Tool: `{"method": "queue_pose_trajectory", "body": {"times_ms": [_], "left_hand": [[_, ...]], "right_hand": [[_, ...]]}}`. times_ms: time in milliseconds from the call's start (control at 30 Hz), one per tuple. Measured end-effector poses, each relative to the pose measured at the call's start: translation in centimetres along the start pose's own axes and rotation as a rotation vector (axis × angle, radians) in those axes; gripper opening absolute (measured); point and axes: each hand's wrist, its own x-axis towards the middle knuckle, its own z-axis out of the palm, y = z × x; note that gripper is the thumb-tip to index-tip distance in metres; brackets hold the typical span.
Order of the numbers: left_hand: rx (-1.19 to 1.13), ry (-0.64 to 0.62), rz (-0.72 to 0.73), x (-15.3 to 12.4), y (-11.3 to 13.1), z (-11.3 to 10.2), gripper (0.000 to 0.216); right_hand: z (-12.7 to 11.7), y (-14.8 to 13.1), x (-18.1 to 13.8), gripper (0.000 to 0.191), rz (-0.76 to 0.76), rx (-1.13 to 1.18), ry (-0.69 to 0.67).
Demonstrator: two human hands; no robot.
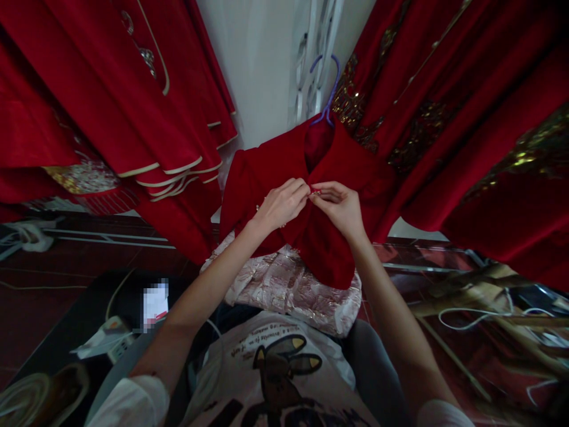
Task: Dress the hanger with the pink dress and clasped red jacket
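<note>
A red jacket (272, 163) hangs in front of me on a purple hanger (332, 89). Both my hands meet at its front opening, just under the neckline. My left hand (284, 204) is closed, its fingertips pinching the jacket's front edge. Facing it, my right hand (341, 207) pinches the same spot, with a small, shiny detail between the fingertips, too small to name. A few pearl-like beads show beside my left hand. Below the jacket, a pale pink quilted fabric piece (288, 287) with a metallic pattern lies across my lap.
Red garments with pale trim (178, 136) hang at the left, and red garments with gold sequins (427, 124) at the right. A white metal rack (317, 35) stands behind the hanger. At lower left, a power strip (120, 347) and cables lie on a dark surface (66, 320).
</note>
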Motion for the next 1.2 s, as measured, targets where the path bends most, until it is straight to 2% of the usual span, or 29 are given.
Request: {"method": "queue_pose_trajectory", "body": {"times_ms": [67, 133, 267, 300, 367, 467, 567, 667, 767, 867, 1000, 1067, 1133, 1200], "left_hand": [[-0.178, 0.072, -0.121, -0.5, 0.6, 0.7, 0.014], [-0.465, 0.147, -0.271, -1.3, 1.3, 1.5, 0.018], [-1.039, 0.085, -0.490, -3.2, 2.1, 2.3, 0.040], [-1.115, 0.062, -0.521, -3.6, 2.2, 2.3, 0.045], [-1.181, 0.045, -0.562, -4.2, 2.4, 2.2, 0.049], [-1.183, 0.027, -0.584, -4.3, 2.6, 1.9, 0.053], [-1.162, 0.003, -0.563, -4.0, 2.6, 2.2, 0.054], [-1.107, -0.007, -0.538, -3.4, 2.5, 3.4, 0.052], [-1.015, 0.009, -0.518, -2.8, 2.7, 4.8, 0.047], [-0.916, 0.071, -0.495, -3.1, 3.5, 5.3, 0.044], [-0.888, 0.088, -0.525, -5.4, 4.5, 4.0, 0.033], [-0.728, 0.239, -0.599, -6.9, 4.0, 3.0, 0.024], [-0.456, 0.433, -0.654, -8.1, 2.8, 2.1, 0.015], [-0.265, 0.510, -0.668, -8.8, 1.2, 1.7, 0.015]], "right_hand": [[0.5, 0.3, -0.4, 0.027, -0.028, -0.045, 0.053], [1.0, 0.7, -1.4, 0.042, -0.038, -0.066, 0.057], [2.1, 1.6, -4.7, 0.101, -0.177, -0.201, -0.158], [2.3, 1.8, -5.4, 0.110, -0.221, -0.265, -0.209], [2.4, 1.8, -6.2, 0.112, -0.274, -0.361, -0.272], [1.0, 1.1, -6.0, 0.100, -0.242, -0.394, -0.325], [-2.2, -0.5, -5.3, 0.087, -0.071, -0.477, -0.330], [-5.7, -2.5, -5.1, 0.047, 0.059, -0.585, -0.184], [-7.1, -4.6, -5.5, 0.023, 0.033, -0.426, -0.090], [-6.4, -6.6, -6.0, 0.023, 0.009, -0.259, -0.125], [-5.5, -8.0, -6.3, 0.026, 0.021, -0.133, -0.232], [-5.3, -7.9, -6.3, 0.035, 0.066, -0.068, -0.297], [-4.8, -7.2, -6.4, 0.048, 0.113, -0.007, -0.371], [-3.7, -6.1, -6.4, 0.055, 0.144, 0.040, -0.425]]}}
